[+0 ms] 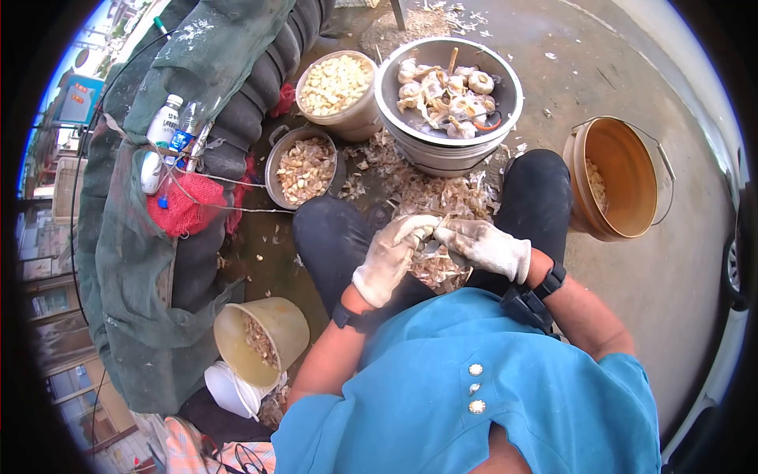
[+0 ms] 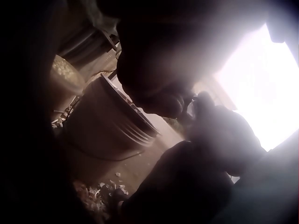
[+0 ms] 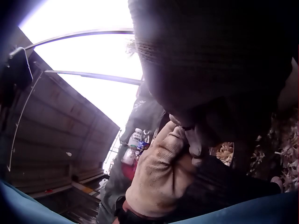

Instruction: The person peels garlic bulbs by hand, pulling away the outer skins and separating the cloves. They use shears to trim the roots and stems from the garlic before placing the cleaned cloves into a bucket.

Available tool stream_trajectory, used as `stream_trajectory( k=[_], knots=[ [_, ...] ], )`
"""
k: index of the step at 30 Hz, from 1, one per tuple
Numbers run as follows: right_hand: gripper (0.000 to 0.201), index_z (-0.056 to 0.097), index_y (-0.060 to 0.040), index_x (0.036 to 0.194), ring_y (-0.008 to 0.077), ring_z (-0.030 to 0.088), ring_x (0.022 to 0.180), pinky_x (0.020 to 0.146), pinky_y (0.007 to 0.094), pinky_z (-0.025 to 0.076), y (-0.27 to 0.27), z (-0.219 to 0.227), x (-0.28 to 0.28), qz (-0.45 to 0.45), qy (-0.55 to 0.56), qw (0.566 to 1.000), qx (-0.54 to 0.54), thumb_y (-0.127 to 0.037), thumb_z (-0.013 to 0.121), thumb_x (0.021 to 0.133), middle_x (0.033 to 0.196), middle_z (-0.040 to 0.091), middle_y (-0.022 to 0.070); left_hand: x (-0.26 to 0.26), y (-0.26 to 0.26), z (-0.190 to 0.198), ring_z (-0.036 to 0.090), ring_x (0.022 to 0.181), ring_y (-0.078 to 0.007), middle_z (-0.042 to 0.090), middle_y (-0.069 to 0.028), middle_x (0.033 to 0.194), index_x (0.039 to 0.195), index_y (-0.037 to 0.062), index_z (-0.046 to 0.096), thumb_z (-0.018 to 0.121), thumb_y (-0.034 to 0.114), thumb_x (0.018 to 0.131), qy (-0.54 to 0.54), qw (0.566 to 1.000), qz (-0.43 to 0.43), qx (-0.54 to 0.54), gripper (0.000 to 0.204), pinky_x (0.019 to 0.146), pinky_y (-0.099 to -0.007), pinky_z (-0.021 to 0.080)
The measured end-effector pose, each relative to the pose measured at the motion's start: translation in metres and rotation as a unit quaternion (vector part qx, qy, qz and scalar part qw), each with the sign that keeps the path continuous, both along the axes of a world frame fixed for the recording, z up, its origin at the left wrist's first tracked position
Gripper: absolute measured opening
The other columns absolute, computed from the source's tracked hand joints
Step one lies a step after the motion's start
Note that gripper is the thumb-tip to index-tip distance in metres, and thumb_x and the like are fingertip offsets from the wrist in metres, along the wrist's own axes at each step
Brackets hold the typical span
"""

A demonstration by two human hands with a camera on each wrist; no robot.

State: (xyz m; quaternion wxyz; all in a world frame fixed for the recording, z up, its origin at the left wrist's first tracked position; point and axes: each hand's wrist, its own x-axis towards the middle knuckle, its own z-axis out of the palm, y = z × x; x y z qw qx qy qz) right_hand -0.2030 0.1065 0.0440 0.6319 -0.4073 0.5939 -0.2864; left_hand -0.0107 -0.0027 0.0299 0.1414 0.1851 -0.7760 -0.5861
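Observation:
Both hands wear whitish work gloves and meet between the person's knees. My left hand (image 1: pixel 395 254) and my right hand (image 1: pixel 488 248) pinch a small pale garlic clove (image 2: pixel 191 108) between their fingertips. Most of the clove is hidden by the fingers. In the right wrist view the left glove (image 3: pixel 159 179) shows curled fingers close against the dark right hand. Ahead of the hands, a wide metal basin (image 1: pixel 382 99) on a white bucket (image 1: pixel 442 160) holds garlic bulbs (image 1: pixel 480 82). Papery garlic skins (image 1: pixel 446 196) lie on the ground below the hands.
A bucket (image 1: pixel 347 125) of peeled cloves and a pot (image 1: pixel 339 175) of brownish cloves stand ahead left. At right is a tan bucket (image 1: pixel 632 178) with a wire handle. A yellowish bucket (image 1: pixel 290 325) leans at left, near netting with bottles (image 1: pixel 164 122) and red mesh (image 1: pixel 185 204).

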Motion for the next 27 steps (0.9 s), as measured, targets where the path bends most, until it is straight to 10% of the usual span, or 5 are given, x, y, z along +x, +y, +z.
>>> stream_trajectory(
  k=[2,11,16,27],
  knots=[
    [0.047,0.057,-0.0050,0.128,0.0199,0.056,0.075,0.075,0.0332,0.049,0.001,-0.001,0.002,-0.006,0.022,0.999,-0.024,-0.041,0.048,0.099,0.094,0.067,0.0141,-0.001,0.006,-0.005,0.055,0.085,-0.0102,0.063,-0.0035,0.101,0.123,0.0050,0.060,0.049,0.032,0.100,0.009,0.981,0.069,0.183,0.037,0.076,-0.0254,0.047],
    [0.049,0.051,-0.0080,0.135,0.0322,0.059,0.112,0.095,0.0378,0.046,0.020,-0.030,0.009,0.072,0.097,0.981,-0.149,-0.041,0.044,0.100,0.123,0.061,0.0203,-0.005,0.003,-0.010,0.056,0.080,-0.0064,0.063,-0.0041,0.103,0.123,0.0024,0.056,0.051,0.021,0.099,0.051,0.889,0.136,0.434,0.031,0.067,-0.0195,0.046],
    [0.043,0.059,-0.0014,0.110,0.0057,0.046,0.072,0.063,0.0228,0.041,0.007,-0.025,-0.001,-0.171,-0.087,0.981,-0.022,-0.042,0.060,0.095,0.080,0.054,-0.0021,-0.007,0.006,-0.009,0.056,0.077,-0.0066,0.063,-0.0044,0.101,0.125,0.0028,0.053,0.051,0.016,0.098,0.014,0.903,0.168,0.396,0.030,0.067,-0.0199,0.047],
    [0.042,0.062,-0.0002,0.107,0.0192,0.065,0.091,0.080,0.0316,0.050,-0.010,-0.016,0.010,-0.170,0.085,0.977,-0.095,-0.038,0.067,0.089,0.097,0.067,0.0142,-0.014,0.016,-0.002,0.060,0.081,-0.0104,0.063,-0.0080,0.106,0.130,0.0019,0.046,0.050,0.009,0.093,-0.012,0.948,0.121,0.293,0.038,0.069,-0.0219,0.048]
  ],
)
